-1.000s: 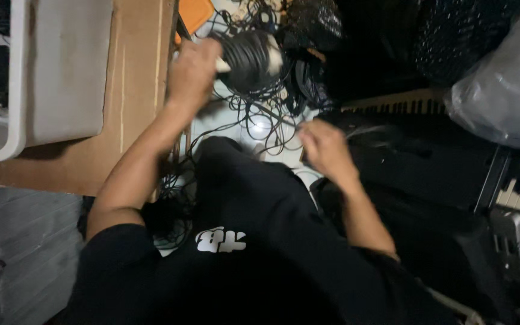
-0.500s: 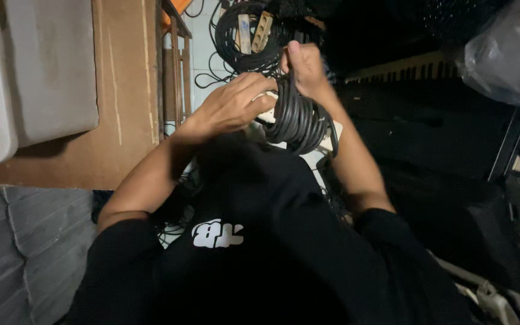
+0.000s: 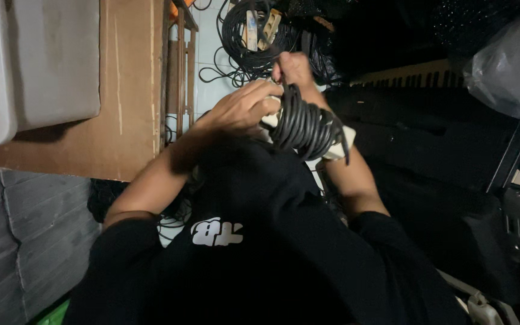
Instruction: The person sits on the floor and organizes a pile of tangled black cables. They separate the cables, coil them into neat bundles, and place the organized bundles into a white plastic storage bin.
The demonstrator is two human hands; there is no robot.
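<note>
A thick coil of black cable point(image 3: 305, 125) hangs looped around my right wrist, close in front of my black shirt. My right hand point(image 3: 293, 69) is a fist above the coil, closed on a strand of it. My left hand point(image 3: 242, 108) reaches in from the left and grips the coil's left side with bent fingers. A white block-like piece point(image 3: 339, 150) shows under the coil; what it is I cannot tell.
A second black cable bundle with pale wooden pieces point(image 3: 254, 30) lies on the white tiled floor beyond my hands. A brown wooden board point(image 3: 127, 90) and a white plastic bin point(image 3: 43, 60) are at left. A dark piano keyboard point(image 3: 416, 78) and a clear plastic bag point(image 3: 507, 66) are at right.
My left hand brought the coil from the far floor toward my chest. My right hand came up from the right, met it, and now has the coil around its wrist.
</note>
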